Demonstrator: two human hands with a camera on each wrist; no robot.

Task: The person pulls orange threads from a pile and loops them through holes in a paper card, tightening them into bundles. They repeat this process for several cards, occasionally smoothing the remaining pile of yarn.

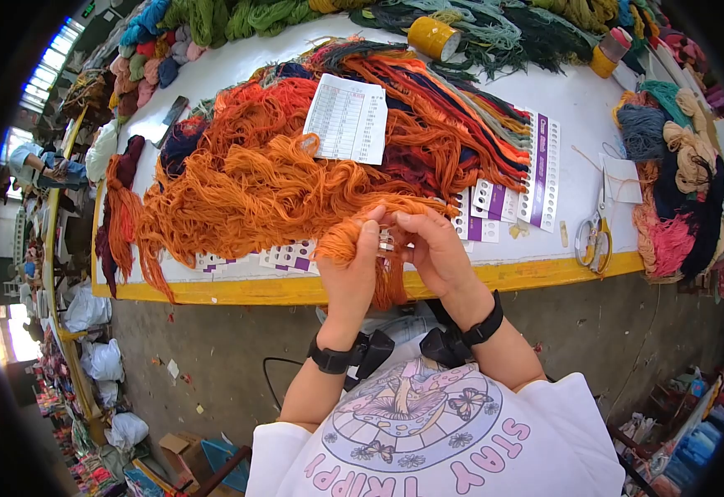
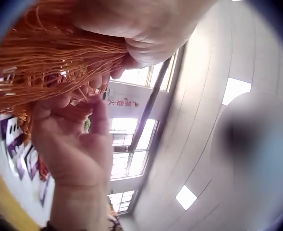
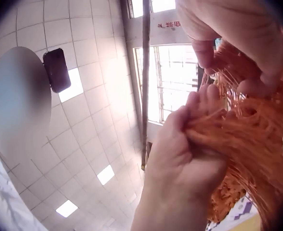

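Above the table's front edge, my left hand [image 1: 352, 269] grips a bunch of orange yarn [image 1: 341, 240], its thumb laid along the top. My right hand [image 1: 443, 255] is close beside it, with thumb and curled fingers pinching strands of the same yarn. In the left wrist view, thin strands spread out in front of the right hand [image 2: 71, 139]. The right wrist view has the left hand [image 3: 187, 154] closed round the bunch, with the right hand [image 3: 242, 33] above. Behind the hands lies a big heap of orange skeins [image 1: 237, 182].
A printed paper list [image 1: 347, 118] lies on the heap. Purple-and-white punched cards [image 1: 539, 174] bear yarn strands at the right. Scissors [image 1: 595, 236] lie near the yellow table edge [image 1: 527, 275]. Farther back are a yellow spool [image 1: 434, 39], dark green skeins [image 1: 503, 37] and mixed yarn [image 1: 677, 157].
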